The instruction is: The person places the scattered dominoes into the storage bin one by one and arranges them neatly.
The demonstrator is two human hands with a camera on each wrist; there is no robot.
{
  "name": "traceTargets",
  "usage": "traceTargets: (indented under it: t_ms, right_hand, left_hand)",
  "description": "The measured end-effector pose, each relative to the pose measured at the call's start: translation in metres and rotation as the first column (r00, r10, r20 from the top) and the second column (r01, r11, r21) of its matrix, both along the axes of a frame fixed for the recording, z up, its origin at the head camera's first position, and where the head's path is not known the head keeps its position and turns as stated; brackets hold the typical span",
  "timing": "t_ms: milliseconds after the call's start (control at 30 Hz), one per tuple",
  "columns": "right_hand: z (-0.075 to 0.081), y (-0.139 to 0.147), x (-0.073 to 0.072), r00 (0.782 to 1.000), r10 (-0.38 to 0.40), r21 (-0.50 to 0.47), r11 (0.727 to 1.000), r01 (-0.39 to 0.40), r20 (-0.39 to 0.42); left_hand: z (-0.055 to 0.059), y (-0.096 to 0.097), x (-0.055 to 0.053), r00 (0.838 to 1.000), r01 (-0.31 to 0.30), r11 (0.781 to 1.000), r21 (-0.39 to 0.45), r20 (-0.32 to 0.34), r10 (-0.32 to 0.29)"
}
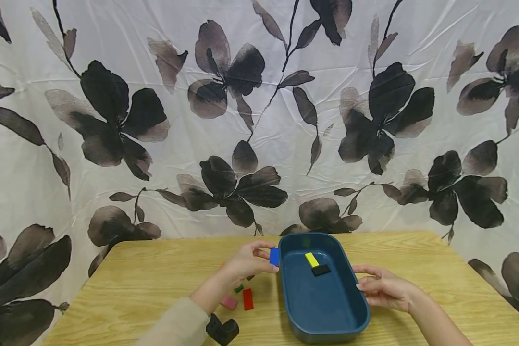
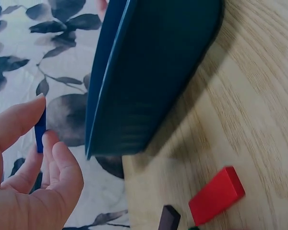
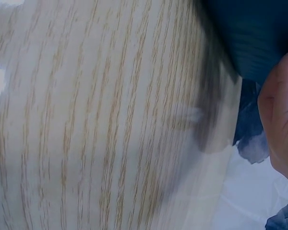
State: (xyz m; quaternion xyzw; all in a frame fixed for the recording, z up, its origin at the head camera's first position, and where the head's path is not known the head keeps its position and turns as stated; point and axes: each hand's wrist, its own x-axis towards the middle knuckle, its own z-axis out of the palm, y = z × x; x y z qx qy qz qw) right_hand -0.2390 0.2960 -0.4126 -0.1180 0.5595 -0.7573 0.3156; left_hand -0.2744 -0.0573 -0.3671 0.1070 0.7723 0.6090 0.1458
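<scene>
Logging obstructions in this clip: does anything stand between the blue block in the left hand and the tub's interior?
Only the tub's left rim lies between. The left hand seems to hold the blue block higher, and nothing else visible is in the way.

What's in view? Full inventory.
table: 1, yellowish, foreground
cloth: 1, white floral, behind table
bin: 1, dark blue, on table
yellow block: 1, yellow, in bin
black block: 1, black, in bin
red block: 1, red, on table
pink block: 1, pink, on table
green piece: 1, green, on table
dark piece: 1, dark, on table
orange piece: 1, orange, behind left hand
black object: 1, black, on table
blue block: 1, blue, in left hand
sleeve: 1, beige, left arm
left hand: 1, holding blue block
right hand: 1, touching bin
</scene>
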Motion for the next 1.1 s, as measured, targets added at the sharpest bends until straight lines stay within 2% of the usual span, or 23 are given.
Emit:
traceTargets:
  t_ms: [300, 533, 733, 900, 1100]
  right_hand:
    - [0.001, 0.001, 0.001, 1.0, -0.003, -0.009, 1.0, 0.003, 0.009]
    - [-0.002, 0.0, 0.001, 1.0, -0.004, 0.001, 1.0, 0.004, 0.008]
    - [-0.004, 0.004, 0.001, 1.0, 0.004, -0.005, 1.0, -0.004, 0.003]
    - [-0.003, 0.006, 0.001, 1.0, 0.018, -0.012, 1.0, -0.018, 0.001]
    - [-0.001, 0.002, -0.001, 1.0, 0.013, 0.003, 1.0, -0.013, 0.013]
  left_hand:
    - [0.004, 0.02, -0.004, 1.0, -0.011, 1.0, -0.006, 0.018, 0.012]
    - [0.008, 0.028, -0.006, 1.0, -0.002, 1.0, -0.017, -0.006, 0.002]
    - [0.01, 0.038, -0.005, 1.0, 0.012, 1.0, 0.009, -0.01, -0.012]
    - [0.013, 0.044, -0.006, 1.0, -0.014, 1.0, 0.009, 0.002, 0.014]
    - [0.016, 0.048, -0.009, 0.999, -0.029, 0.998, 0.053, 0.026, 0.027]
